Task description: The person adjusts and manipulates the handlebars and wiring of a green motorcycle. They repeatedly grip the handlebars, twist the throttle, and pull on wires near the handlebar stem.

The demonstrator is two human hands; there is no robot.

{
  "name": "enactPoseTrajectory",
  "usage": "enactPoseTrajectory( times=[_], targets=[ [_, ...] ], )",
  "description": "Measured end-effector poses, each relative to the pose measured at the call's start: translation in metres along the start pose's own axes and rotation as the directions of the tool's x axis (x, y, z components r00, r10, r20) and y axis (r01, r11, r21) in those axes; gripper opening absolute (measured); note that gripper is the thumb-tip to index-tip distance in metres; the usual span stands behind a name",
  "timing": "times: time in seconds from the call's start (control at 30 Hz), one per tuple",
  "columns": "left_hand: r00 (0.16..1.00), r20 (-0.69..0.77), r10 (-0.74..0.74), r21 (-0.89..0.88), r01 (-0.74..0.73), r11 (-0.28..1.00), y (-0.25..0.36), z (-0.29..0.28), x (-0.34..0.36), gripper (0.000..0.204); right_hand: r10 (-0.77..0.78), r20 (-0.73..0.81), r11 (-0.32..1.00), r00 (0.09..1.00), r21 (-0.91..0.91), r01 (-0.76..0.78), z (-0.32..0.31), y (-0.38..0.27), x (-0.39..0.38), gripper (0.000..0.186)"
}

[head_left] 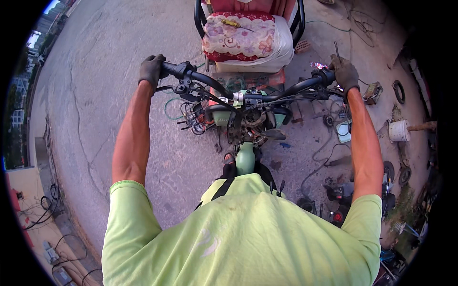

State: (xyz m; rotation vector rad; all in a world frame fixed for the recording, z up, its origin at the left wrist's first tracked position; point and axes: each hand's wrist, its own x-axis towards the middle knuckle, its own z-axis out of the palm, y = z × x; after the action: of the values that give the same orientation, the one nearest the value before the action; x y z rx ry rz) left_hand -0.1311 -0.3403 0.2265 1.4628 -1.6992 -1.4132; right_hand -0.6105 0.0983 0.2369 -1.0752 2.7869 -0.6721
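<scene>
My gloved left hand [150,72] is wrapped round the left grip of the black handlebar [213,84] of a pale green two-wheeled vehicle [245,157] under me. On the right end of the bar sits my gloved right hand [345,72], fingers closed round the grip. A thin dark rod [336,47] sticks up by those fingers; I cannot tell if they hold it too. Cables, levers and exposed wiring [253,119] crowd round the middle of the bar. In front, a yellow-handled screwdriver [231,23] lies on a flower-patterned cushioned seat [238,43].
At the right, a white bucket [398,130], a tyre [399,92], a perforated brick [303,46], a metal box [372,93], loose parts and hoses [318,158] lie on concrete ground [95,95]. A wall ledge with black cables [47,205] runs along the lower left.
</scene>
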Motion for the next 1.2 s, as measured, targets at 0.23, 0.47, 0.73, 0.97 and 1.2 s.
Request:
enactPoseTrajectory(
  times=[0.23, 0.47, 0.73, 0.97, 1.2],
  targets=[
    [0.998, -0.059, -0.032, 0.111, 0.039, 0.993, 0.020, -0.007, -0.034, 0.046, -0.002, 0.085, 0.999, 0.996, -0.046, 0.006, -0.015, 0.013, 0.002, 0.053],
    [0.806, -0.236, 0.543, 0.302, -0.471, 0.829, 0.004, -0.036, -0.083, 0.040, -0.054, -0.353, 0.966, 0.934, 0.217, 0.138, -0.005, 0.049, -0.028, 0.040],
    [0.988, -0.079, -0.134, -0.059, 0.130, 0.990, -0.195, -0.119, -0.250, 0.031, 0.572, -0.045, 0.537, 0.819, 0.775, -0.333, 0.024, 0.196, -0.198, 0.049],
    [0.235, 0.070, -0.969, 0.131, 0.961, 0.243, -0.528, -0.207, -0.570, 0.026, 0.846, 0.499, -0.073, 0.187, 0.456, -0.887, 0.168, 0.322, -0.623, 0.052],
    [0.471, 0.189, -0.861, 0.132, 0.857, 0.498, -0.393, -0.146, -0.426, 0.029, 0.732, 0.663, -0.112, 0.155, 0.341, -0.933, 0.147, 0.141, -0.673, 0.051]
  ],
)
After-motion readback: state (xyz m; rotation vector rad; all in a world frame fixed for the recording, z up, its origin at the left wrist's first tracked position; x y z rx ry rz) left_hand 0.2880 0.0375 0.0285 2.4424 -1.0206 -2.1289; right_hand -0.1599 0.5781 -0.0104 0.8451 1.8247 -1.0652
